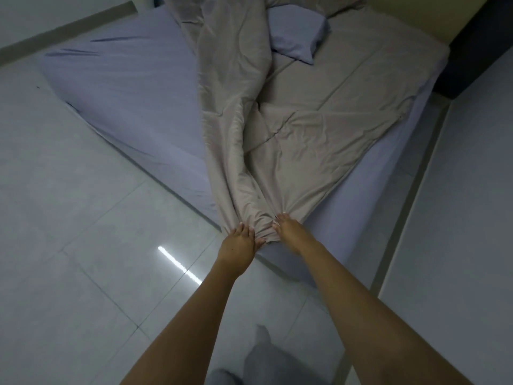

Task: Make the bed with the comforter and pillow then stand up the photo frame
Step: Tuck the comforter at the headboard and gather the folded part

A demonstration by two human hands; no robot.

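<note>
Comforter (291,140): we see the beige cover bunched into a long ridge down the middle of the bed, its right half lying fairly flat, its near corner gathered at the mattress corner closest to us.
Bed (125,87): our mattress lies low on the tiled floor (69,245) in a lavender fitted sheet; the whole left half is bare.
Pillow (298,31): it rests toward the head end, partly overlapped by comforter folds, not yet squared up.
Left hand (240,241): we curl its fingers into the gathered corner fabric and grip it.
Right hand (288,232): just beside the left, its fingertips dig into the same bunch and pinch it; both hands hold cloth, neither is slack.
Step in hand: we judge this as the spreading stage, pulling the comforter toward the foot of the bed.
Next move: it likely calls for drawing our hands apart, carrying the ridge leftward over the bare sheet, then setting the pillow.
Photo frame: we cannot find it in this view.
</note>
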